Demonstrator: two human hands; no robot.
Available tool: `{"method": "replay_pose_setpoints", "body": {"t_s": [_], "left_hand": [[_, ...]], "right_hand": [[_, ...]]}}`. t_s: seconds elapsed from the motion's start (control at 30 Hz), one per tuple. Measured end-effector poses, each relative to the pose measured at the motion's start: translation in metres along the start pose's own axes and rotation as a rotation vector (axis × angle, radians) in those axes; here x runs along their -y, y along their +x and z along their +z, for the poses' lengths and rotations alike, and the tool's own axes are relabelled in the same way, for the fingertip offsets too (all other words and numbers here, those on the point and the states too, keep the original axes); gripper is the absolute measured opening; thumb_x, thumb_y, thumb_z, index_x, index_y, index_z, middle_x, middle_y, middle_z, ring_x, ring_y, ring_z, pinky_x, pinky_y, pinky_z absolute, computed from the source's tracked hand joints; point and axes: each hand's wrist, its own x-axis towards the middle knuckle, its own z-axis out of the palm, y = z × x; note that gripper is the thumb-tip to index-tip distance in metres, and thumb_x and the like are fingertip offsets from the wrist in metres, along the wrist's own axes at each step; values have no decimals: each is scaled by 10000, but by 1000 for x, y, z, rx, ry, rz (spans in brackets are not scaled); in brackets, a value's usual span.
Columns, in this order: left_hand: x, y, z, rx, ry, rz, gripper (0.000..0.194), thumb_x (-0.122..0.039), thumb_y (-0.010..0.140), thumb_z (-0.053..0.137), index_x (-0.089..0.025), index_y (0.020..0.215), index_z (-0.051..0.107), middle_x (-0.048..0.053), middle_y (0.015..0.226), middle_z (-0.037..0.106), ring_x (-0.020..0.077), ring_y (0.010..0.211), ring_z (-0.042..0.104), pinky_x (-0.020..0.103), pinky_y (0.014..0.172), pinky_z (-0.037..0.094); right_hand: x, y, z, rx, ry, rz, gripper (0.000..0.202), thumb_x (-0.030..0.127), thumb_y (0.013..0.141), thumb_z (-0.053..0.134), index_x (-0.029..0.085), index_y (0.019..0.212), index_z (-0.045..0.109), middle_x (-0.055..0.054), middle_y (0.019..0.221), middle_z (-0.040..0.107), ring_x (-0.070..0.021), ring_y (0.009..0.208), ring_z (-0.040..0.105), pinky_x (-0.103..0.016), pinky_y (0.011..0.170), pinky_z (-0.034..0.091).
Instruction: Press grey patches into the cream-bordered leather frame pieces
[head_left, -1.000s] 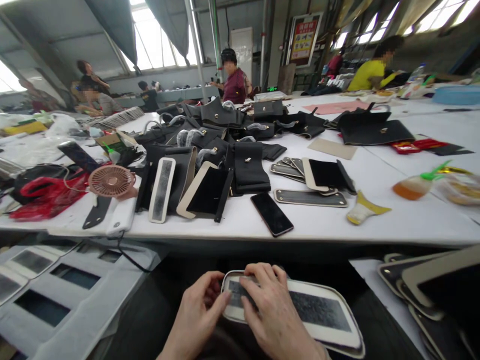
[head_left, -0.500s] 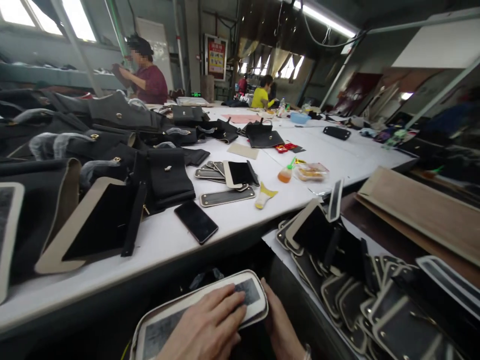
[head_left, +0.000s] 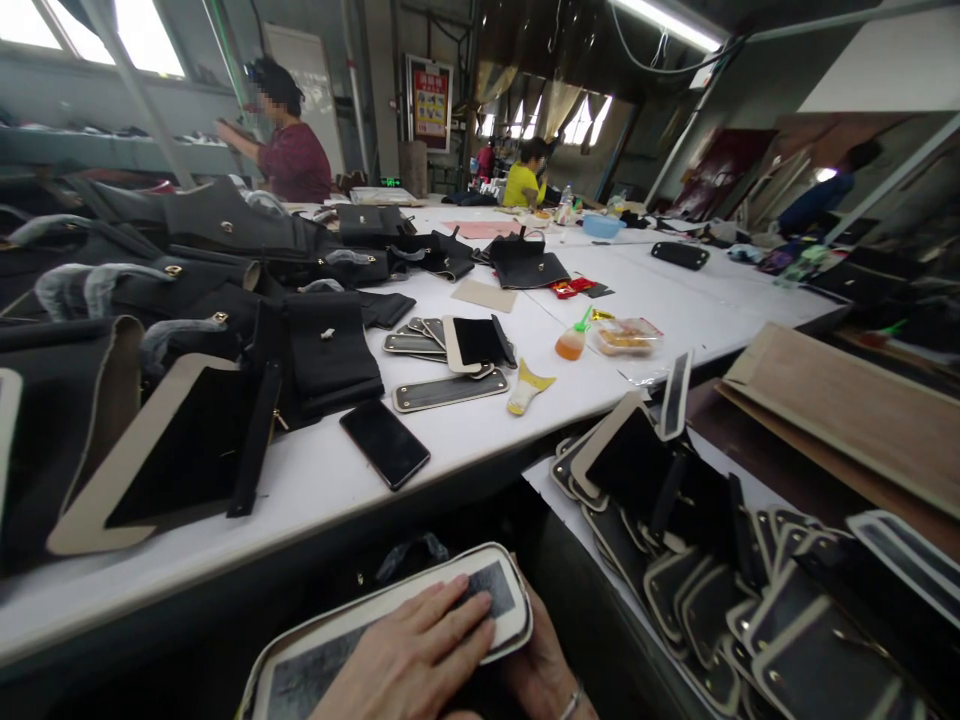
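My left hand (head_left: pixel 416 660) lies flat on top of a long cream-edged bag panel (head_left: pixel 504 600) with a dark grey middle, low in front of me below the table edge. Its fingers reach toward the panel's rounded right end. My right hand (head_left: pixel 544 665), with a bracelet at the wrist, grips that same end from underneath and from the right. The panel's left part runs out of view at the bottom. Both hands are on this one piece.
A white worktable (head_left: pixel 315 480) carries a black phone (head_left: pixel 385 443), heaped black bag parts (head_left: pixel 225 260), flat panels (head_left: pixel 450 390) and an orange glue bottle (head_left: pixel 571 342). Stacked panels (head_left: pixel 675 520) lie to my right, beside a wooden board (head_left: pixel 840 410). Other people work at the far end.
My view has swung to the right, so the side stack of panels is now visible. My left hand has moved on top of the panel, and my right hand has moved under its right end.
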Motion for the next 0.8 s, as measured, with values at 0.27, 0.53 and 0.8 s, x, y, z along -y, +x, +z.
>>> {"method": "replay_pose_setpoints", "body": {"t_s": [0.27, 0.53, 0.8], "left_hand": [[-6, -3, -18, 23, -76, -67, 545, -528, 1014, 331, -194, 1414, 491, 12, 1459, 413, 235, 1362, 395, 354, 1106, 400], [-6, -5, -23, 69, -349, -197, 527, -558, 988, 418, -264, 1423, 467, -14, 1505, 391, 205, 1419, 327, 396, 1172, 327], [-8, 20, -12, -126, -336, -212, 209, -225, 998, 396, -253, 1100, 577, -32, 1113, 617, 175, 1001, 539, 358, 908, 435]], "right_hand": [[6, -4, 16, 2, 56, 30, 370, 484, 836, 678, 131, 890, 771, -68, 888, 794, -175, 844, 709, -295, 883, 516], [8, -17, 26, -142, 34, -2, 398, 467, 536, 896, 191, 801, 785, -10, 760, 775, -156, 752, 690, -240, 739, 542], [5, -25, 37, -121, -238, -308, 277, 479, 799, 708, 209, 781, 766, -9, 757, 724, -159, 746, 629, -287, 797, 515]]}}
